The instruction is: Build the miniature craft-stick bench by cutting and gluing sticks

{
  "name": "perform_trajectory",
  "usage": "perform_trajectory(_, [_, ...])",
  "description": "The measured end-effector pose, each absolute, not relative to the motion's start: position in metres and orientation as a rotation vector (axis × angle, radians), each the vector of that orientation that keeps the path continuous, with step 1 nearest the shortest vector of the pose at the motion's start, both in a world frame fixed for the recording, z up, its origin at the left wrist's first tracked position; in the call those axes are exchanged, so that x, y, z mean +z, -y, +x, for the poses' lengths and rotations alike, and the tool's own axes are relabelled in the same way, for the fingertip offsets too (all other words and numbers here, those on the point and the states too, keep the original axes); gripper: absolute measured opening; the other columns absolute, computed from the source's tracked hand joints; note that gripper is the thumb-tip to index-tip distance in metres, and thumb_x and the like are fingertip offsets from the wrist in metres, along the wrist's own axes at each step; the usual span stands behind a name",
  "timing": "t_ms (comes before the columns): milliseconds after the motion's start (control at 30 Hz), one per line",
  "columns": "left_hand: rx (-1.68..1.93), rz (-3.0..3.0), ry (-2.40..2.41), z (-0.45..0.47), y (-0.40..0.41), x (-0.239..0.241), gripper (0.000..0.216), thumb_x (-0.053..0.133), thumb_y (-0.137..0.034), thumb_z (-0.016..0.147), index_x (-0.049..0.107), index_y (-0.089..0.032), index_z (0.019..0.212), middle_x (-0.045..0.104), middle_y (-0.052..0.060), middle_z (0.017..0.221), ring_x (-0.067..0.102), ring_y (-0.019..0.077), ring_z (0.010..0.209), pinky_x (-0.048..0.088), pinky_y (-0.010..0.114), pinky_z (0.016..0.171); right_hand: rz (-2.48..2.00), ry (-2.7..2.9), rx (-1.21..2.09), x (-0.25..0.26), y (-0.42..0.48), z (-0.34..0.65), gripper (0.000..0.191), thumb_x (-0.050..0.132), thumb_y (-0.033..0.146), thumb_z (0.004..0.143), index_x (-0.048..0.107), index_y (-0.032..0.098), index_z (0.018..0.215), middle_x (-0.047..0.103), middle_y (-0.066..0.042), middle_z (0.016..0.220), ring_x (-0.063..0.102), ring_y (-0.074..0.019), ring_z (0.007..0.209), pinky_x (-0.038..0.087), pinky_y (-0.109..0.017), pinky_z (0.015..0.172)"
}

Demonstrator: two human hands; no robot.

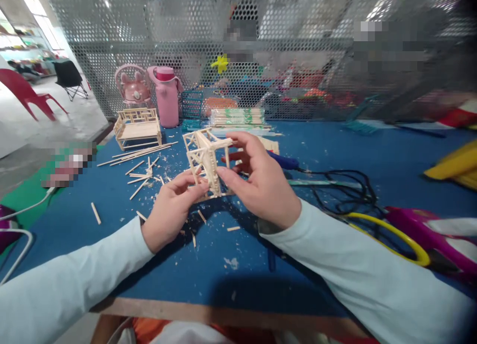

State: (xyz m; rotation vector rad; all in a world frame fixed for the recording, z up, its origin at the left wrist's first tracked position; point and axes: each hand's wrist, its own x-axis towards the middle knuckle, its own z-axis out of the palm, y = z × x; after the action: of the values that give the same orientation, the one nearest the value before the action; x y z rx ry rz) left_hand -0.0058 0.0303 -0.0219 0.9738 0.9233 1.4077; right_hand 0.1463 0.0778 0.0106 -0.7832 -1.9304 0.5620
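A small model frame of thin wooden sticks (204, 160) is held upright above the blue table top (238, 254), between both hands. My left hand (169, 210) pinches its lower left edge with thumb and fingertips. My right hand (261, 177) grips its right side, thumb on the front and fingers curled behind the top. Both arms wear pale blue sleeves.
Loose sticks (141, 158) and wood chips lie left of the hands. A finished stick bench (137, 128), a pink bottle (167, 97) and a pink fan (132, 86) stand at the back. Black cables (343, 185) and a blue tool (285, 161) lie right; a yellow-handled tool (395, 235) lies near right.
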Motion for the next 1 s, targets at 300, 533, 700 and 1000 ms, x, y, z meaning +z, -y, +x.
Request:
perform_trajectory(300, [1.421, 1.175, -1.050, -0.010, -0.034, -0.025, 0.015, 0.069, -0.031, 0.074, 0.074, -0.019, 0.082, 0.067, 0.003, 0.104, 0.058, 0.0145, 0.095, 0.042, 0.026, 0.090, -0.778, 1.822, 0.149, -0.011, -0.073, 0.152, 0.034, 0.062, 0.018, 0.078, 0.048, 0.021, 0.108, 0.059, -0.004, 0.090, 0.056, -0.0129, 0.068, 0.049, -0.027, 0.059])
perform_trajectory(533, [1.324, 1.160, -0.986, -0.008, -0.030, -0.007, 0.022, 0.067, -0.032, 0.076, 0.073, -0.018, 0.092, 0.071, 0.003, 0.092, 0.060, 0.0150, 0.085, 0.044, 0.027, 0.083, -0.601, 2.053, -0.219, 0.000, -0.056, 0.152, 0.019, 0.054, 0.011, 0.081, 0.065, 0.019, 0.095, 0.065, -0.002, 0.074, 0.057, -0.0122, 0.064, 0.046, -0.024, 0.059])
perform_trajectory(700, [1.286, 1.168, -1.021, -0.005, -0.021, -0.001, 0.021, 0.066, -0.031, 0.077, 0.074, -0.017, 0.090, 0.070, 0.002, 0.080, 0.059, 0.0141, 0.077, 0.044, 0.025, 0.074, -0.714, 2.119, -0.183, 0.014, -0.049, 0.149, 0.021, 0.052, 0.019, 0.085, 0.070, 0.018, 0.093, 0.065, -0.004, 0.070, 0.058, -0.0134, 0.063, 0.045, -0.025, 0.058])
perform_trajectory(1000, [1.269, 1.075, -0.923, -0.008, -0.023, -0.003, 0.022, 0.067, -0.032, 0.075, 0.074, -0.017, 0.090, 0.068, 0.003, 0.077, 0.055, 0.0121, 0.068, 0.044, 0.027, 0.073, -0.635, 2.220, -0.141, 0.019, -0.054, 0.150, 0.023, 0.051, 0.015, 0.084, 0.073, 0.016, 0.091, 0.059, -0.004, 0.064, 0.052, -0.0132, 0.060, 0.041, -0.026, 0.056])
